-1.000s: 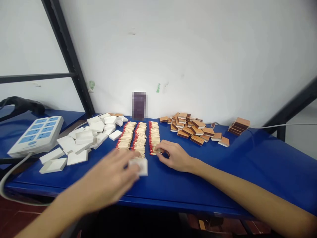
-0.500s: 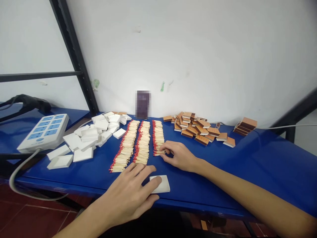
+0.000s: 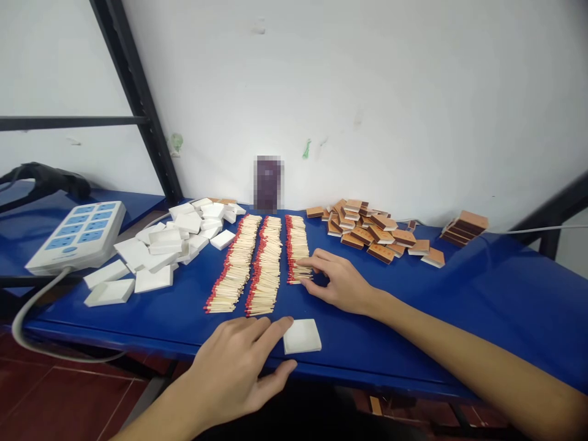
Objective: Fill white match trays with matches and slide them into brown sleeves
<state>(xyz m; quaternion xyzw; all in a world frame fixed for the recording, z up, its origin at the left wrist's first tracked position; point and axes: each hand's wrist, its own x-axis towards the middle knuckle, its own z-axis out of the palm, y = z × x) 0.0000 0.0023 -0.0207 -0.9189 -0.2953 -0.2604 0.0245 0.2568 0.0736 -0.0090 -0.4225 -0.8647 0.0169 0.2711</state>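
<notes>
The left hand (image 3: 239,361) lies flat and spread near the front edge of the blue metal table (image 3: 482,288), gripping nothing; its fingertips touch the left side of a small white cardboard matchbox tray (image 3: 302,336), seemingly steadying it within easy reach. The right hand (image 3: 337,280) is loosely curled at the near end of the rightmost of 3 rows of red-tipped wooden matches (image 3: 264,260), fingertips on the sticks; whether it has pinched any cannot be told. The rows lie side by side, heads aligned, probably so sticks can be taken in bunches.

Left of the rows sits a heap of white empty trays (image 3: 160,251); right of them a pile of brown matchbox sleeves (image 3: 367,233), with a small neat stack of sleeves (image 3: 463,228) further right. A white-and-blue power strip (image 3: 76,236) lies at far left, its grey cable running off the table. A blurred dark object (image 3: 267,184) stands against the wall and cannot be identified.
</notes>
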